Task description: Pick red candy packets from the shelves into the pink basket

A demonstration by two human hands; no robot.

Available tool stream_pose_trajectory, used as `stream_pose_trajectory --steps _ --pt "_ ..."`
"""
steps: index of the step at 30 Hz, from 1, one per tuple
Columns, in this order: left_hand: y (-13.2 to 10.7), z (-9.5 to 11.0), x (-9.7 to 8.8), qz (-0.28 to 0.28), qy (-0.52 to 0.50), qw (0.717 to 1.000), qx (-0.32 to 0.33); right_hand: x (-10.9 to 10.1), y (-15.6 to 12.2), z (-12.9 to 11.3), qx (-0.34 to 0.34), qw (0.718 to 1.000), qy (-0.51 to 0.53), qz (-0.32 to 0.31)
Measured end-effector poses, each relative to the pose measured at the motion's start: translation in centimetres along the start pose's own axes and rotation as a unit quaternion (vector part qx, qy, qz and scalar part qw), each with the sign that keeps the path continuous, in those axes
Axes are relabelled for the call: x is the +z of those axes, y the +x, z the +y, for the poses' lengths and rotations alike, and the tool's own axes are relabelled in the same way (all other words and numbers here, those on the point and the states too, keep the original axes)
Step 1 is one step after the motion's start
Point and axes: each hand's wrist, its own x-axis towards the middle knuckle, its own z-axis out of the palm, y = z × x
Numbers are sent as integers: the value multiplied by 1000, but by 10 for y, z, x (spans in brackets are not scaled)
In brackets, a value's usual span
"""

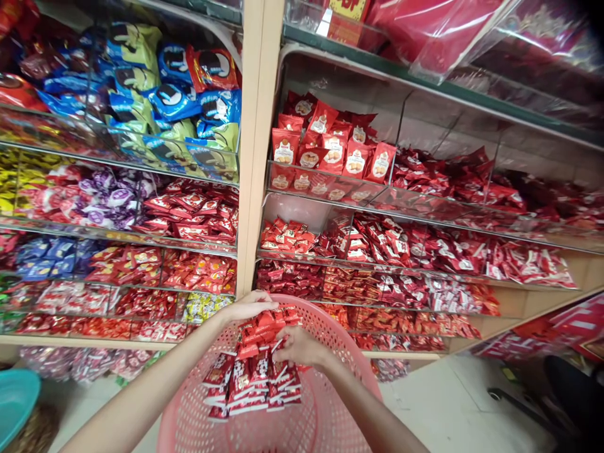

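A pink plastic basket (340,352) sits low in the middle of the view, in front of the shelves. Inside it, both my hands grip a bunch of small red-and-white candy packets (255,377). My left hand (250,306) closes over the top of the bunch near the basket's far rim. My right hand (299,347) pinches the packets from the right side. Several packets hang down below my hands into the basket.
Tiered shelves with clear dividers hold sweets: red packets (401,245) to the right, red snack pouches (330,151) above, blue and green bags (174,107) upper left, purple sweets (104,198). A teal bowl (14,402) sits lower left. Pale floor (448,409) lies to the right.
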Motion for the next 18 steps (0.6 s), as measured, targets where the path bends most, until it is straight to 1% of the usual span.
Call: stream_pose_trajectory --steps 5,10,14,18 --pt "-1 1 0 -1 -3 1000 4 7 5 4 -30 999 -28 20" --pt "-2 4 1 6 -3 1000 -5 8 6 5 -56 995 -75 43" --pt "-3 6 2 6 -15 1000 -7 8 4 4 -54 993 -91 48" --pt "-3 8 3 13 -29 999 -23 8 2 3 -30 994 -93 40"
